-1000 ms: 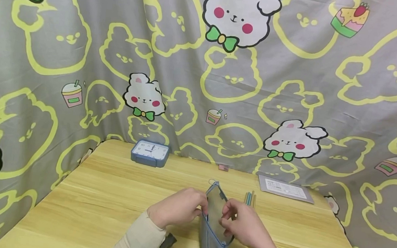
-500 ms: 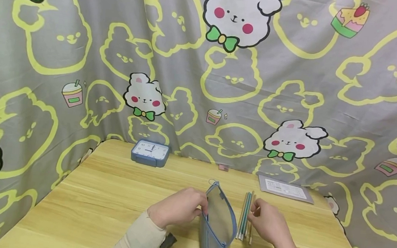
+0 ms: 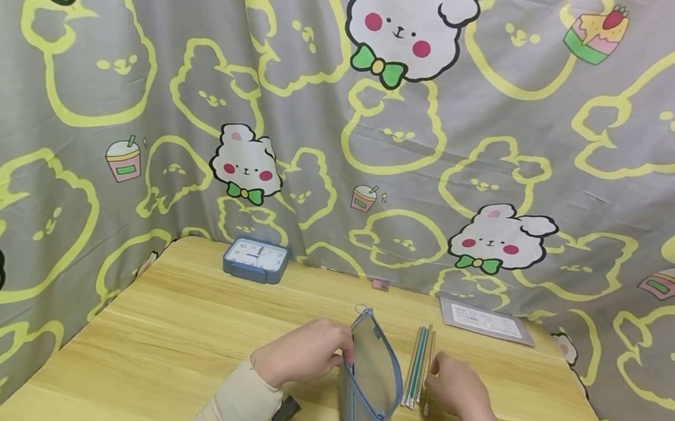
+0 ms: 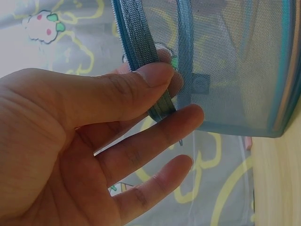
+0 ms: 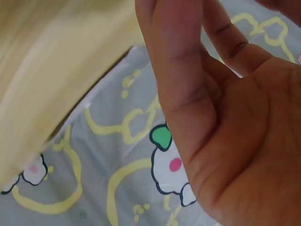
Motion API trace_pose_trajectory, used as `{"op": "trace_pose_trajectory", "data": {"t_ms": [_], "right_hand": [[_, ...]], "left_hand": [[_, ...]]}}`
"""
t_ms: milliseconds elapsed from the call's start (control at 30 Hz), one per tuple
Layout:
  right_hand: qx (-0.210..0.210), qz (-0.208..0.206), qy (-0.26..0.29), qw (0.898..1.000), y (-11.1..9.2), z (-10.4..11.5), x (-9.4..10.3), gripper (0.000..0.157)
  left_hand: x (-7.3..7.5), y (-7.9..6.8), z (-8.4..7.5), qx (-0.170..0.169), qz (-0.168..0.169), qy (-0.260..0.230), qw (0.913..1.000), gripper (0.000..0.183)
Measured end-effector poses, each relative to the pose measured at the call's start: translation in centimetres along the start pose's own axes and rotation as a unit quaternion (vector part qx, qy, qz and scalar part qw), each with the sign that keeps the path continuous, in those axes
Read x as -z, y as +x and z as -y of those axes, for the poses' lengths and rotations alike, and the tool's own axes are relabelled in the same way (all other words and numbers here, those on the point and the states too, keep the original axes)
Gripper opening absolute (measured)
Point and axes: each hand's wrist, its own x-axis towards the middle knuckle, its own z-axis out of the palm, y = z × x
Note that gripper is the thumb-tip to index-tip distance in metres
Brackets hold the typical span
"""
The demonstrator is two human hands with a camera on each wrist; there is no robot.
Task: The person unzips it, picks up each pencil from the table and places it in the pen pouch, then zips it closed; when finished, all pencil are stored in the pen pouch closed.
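A: Where is the mesh pouch (image 3: pixel 380 370) located?

B: The blue-grey mesh pouch is positioned at the near middle of the table (image 3: pixel 178 344), between the two hands. Its mouth is spread apart, and its length is directed from the near edge toward the curtain (image 3: pixel 303 119).

A: How is the left hand (image 3: pixel 311 352) engaged?

B: The zipper edge (image 4: pixel 136 33) on the pouch's left side is pinched between thumb and fingers. In the left wrist view, two other fingers are extended below the pinch, apart from each other.

A: What is shown through the mesh?

B: Slender coloured lines are seen at the far side of the pouch in that view; whether they are contained in it or lie behind it cannot be told.

A: Where are the pencils (image 3: pixel 418 364) placed?

B: They are laid on the table in a narrow row, just right of the pouch; teal and brown shafts are included.

A: In what state is the right hand (image 3: pixel 459 388)?

B: It is placed just beside the right end of the row, with its fingers bent toward the pencils. Whether a pencil is gripped or merely approached cannot be told, since the fingertips are cut off in the right wrist view.

A: What is set farther back?

B: A blue clock (image 3: pixel 255 260) is stood at the rear left, and a grey packet (image 3: pixel 487 320) with a white label is laid at the rear right.
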Motion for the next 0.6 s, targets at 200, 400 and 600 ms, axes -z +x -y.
{"op": "trace_pose_trajectory", "data": {"t_ms": [200, 400, 600], "right_hand": [[0.005, 0.008, 0.006, 1.000, 0.2, 0.6, -1.1, 0.011], [0.006, -0.002, -0.004, 1.000, 0.4, 1.2, -1.8, 0.012], [0.003, -0.003, -0.006, 1.000, 0.6, 1.9, -2.3, 0.011]], "left_hand": [[-0.1, 0.0, 0.1, -0.004, -0.001, 0.003, 1.0000, 0.014], [-0.1, 0.0, 0.1, -0.002, -0.001, 0.003, 1.0000, 0.012], [0.0, 0.0, 0.1, -0.002, -0.002, 0.003, 1.0000, 0.013]]}}
